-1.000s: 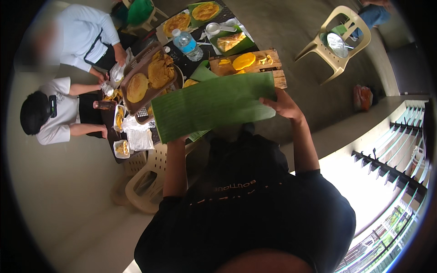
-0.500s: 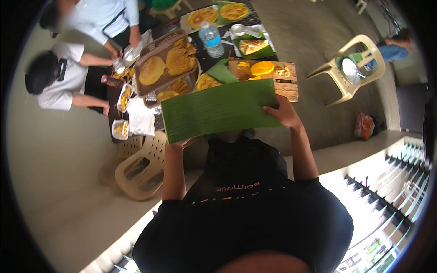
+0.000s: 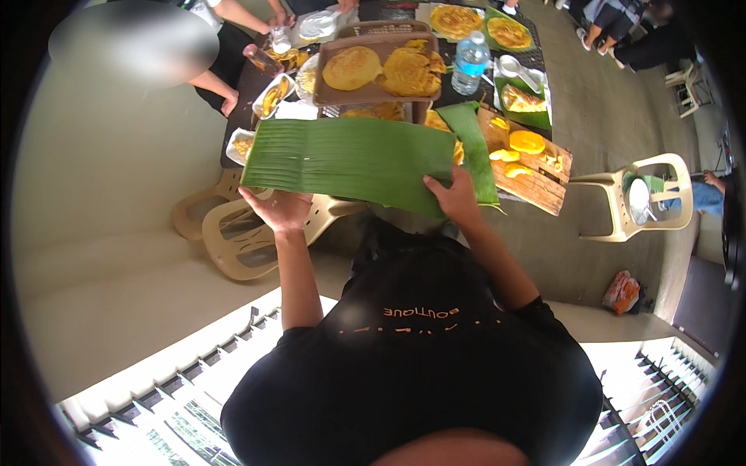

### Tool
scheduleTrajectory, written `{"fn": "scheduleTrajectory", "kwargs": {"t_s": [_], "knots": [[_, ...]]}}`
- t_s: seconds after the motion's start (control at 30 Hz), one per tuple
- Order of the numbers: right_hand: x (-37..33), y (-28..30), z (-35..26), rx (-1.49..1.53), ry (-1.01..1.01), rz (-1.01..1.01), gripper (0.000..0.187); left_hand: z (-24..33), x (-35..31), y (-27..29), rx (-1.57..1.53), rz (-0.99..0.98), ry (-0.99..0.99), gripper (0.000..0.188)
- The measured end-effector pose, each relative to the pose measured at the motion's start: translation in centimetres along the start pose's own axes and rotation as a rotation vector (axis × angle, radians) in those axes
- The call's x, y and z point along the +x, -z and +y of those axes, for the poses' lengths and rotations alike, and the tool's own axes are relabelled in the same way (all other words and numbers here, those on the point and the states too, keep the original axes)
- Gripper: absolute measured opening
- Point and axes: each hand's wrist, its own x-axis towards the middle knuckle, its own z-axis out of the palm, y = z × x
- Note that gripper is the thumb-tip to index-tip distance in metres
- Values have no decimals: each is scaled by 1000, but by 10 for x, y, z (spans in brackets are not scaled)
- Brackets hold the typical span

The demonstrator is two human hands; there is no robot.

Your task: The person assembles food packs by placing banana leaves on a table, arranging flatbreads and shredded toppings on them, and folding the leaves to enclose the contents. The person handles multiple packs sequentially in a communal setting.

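A broad piece of green banana leaf (image 3: 342, 155) stretches in front of me over the near side of the table. My right hand (image 3: 456, 198) grips its right end, thumb on top and fingers underneath. At the lower left edge, my left hand (image 3: 281, 210) is turned palm up and open; the leaf covers its fingertips. Another strip of banana leaf (image 3: 472, 132) hangs down beside my right hand, partly over a yellow flat pancake. Beyond the held leaf, a brown tray (image 3: 330, 97) carries large yellow-orange pancakes (image 3: 351, 68).
A wooden board (image 3: 536, 182) with cut yellow fruit lies at right. Behind it stand a water bottle (image 3: 470, 66) and a leaf-lined tray with a folded pancake (image 3: 522, 99). Co-workers' hands (image 3: 227, 102) are at the far left. Plastic chairs (image 3: 241, 245) stand left and right.
The view has swung left, so the table sits farther right. The leaf has moved left, and my left palm has come out from beneath it, opened. My right hand still grips the leaf.
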Motion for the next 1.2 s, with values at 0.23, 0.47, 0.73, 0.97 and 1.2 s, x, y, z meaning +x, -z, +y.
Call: {"fn": "scheduleTrajectory", "kwargs": {"t_s": [0.23, 0.47, 0.73, 0.97, 1.2], "knots": [[49, -119, -4, -145, 75, -27, 25, 69, 49, 58, 733, 85, -270, 53], [82, -224, 17, -160, 23, 13, 30, 152, 108, 125, 1116, 178, -294, 39], [87, -297, 19, -266, -23, 161, 32, 185, 169, 165, 807, 375, -114, 42], [85, -303, 15, -366, -70, 306, 33, 183, 196, 163, 951, 181, -222, 51], [76, -289, -36, -207, -80, 422, 33, 186, 209, 110, 628, 103, -90, 45]]}}
